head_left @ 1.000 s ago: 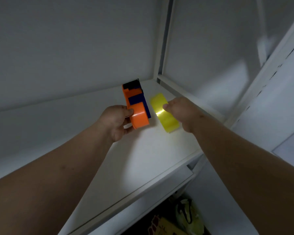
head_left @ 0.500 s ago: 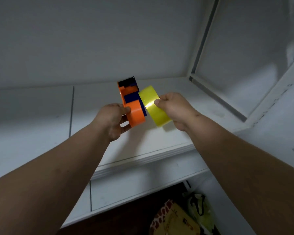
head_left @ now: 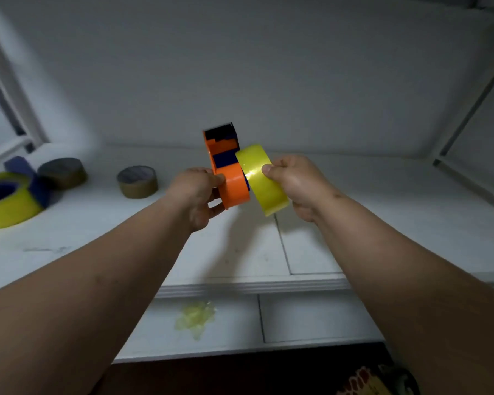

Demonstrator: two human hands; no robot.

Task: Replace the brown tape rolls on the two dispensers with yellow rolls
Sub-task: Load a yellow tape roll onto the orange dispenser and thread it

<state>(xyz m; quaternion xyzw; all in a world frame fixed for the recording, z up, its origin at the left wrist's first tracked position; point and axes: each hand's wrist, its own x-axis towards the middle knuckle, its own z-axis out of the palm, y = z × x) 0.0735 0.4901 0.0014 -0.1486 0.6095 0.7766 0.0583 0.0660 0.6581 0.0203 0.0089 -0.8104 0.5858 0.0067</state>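
My left hand [head_left: 196,196] grips an orange and dark blue tape dispenser [head_left: 227,172], held upright above the white shelf [head_left: 382,223]. My right hand [head_left: 295,185] pinches a yellow tape roll [head_left: 261,179] by its rim and holds it tilted against the dispenser's right side. Two brown tape rolls [head_left: 137,181] [head_left: 62,172] lie flat on the shelf to the left. At the far left, a second yellow roll [head_left: 7,199] sits on a dark blue dispenser [head_left: 26,172].
A crumpled wad of yellowish tape [head_left: 196,316] sticks to the white panel below the shelf edge. White walls close the shelf at the back and right. Colourful items [head_left: 374,380] lie on the dark floor at lower right.
The view has swung left, bringing the brown rolls and the second yellow roll into sight. Both hands stay together, with the yellow roll now pressed closer to the dispenser's side.
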